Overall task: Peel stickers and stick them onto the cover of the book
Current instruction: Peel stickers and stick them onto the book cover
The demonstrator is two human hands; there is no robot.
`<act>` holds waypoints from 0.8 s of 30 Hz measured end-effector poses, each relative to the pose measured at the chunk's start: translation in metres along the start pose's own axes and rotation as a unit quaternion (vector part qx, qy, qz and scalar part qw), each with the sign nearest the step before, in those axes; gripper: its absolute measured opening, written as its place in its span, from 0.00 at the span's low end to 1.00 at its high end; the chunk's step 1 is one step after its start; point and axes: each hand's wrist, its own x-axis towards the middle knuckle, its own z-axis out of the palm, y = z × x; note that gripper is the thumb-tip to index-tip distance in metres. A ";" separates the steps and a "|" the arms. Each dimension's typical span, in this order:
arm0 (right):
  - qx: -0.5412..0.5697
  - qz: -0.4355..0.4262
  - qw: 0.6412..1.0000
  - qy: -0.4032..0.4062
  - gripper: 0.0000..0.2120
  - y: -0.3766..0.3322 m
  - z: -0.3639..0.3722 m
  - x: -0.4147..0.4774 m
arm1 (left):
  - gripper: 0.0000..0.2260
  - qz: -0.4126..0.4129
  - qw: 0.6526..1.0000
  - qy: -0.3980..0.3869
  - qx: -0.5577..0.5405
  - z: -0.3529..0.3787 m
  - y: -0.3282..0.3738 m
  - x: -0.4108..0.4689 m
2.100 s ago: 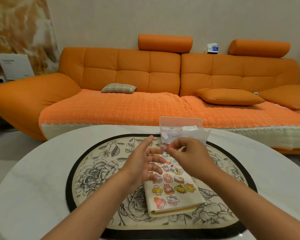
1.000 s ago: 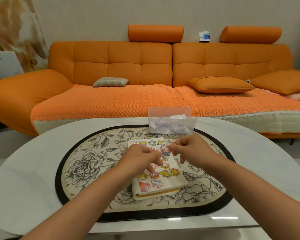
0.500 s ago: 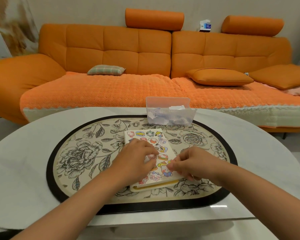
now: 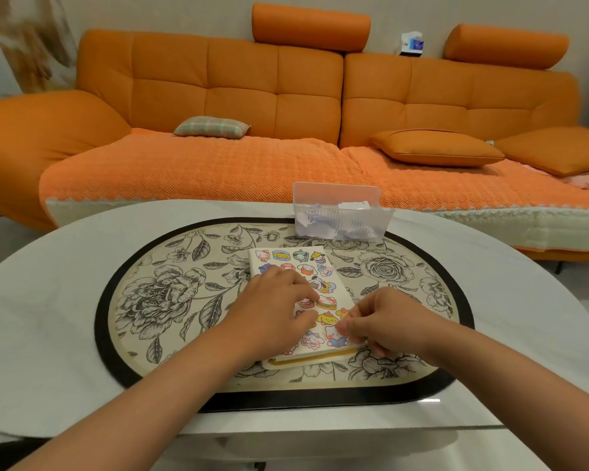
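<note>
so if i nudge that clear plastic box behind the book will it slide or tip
The box probably slides easily: thin clear plastic with what look like paper scraps inside, so likely light. Its low, wide shape makes tipping unlikely. Thin walls may flex if squeezed.

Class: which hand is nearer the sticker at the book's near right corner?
Right. The right hand pinches that sticker at its edge; the left hand rests on the book, to the sticker's left.
</note>
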 end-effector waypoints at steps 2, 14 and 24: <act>-0.008 -0.001 1.000 0.015 0.11 0.000 0.002 0.000 | 0.15 0.001 1.000 0.001 0.004 0.000 0.000 0.000; -0.097 -0.029 0.992 0.069 0.10 0.005 0.008 0.007 | 0.20 0.002 1.000 0.004 0.023 0.002 0.004 -0.001; -0.230 -0.074 0.962 0.126 0.08 0.002 0.008 0.002 | 0.21 0.000 0.999 -0.001 0.033 0.003 0.007 -0.003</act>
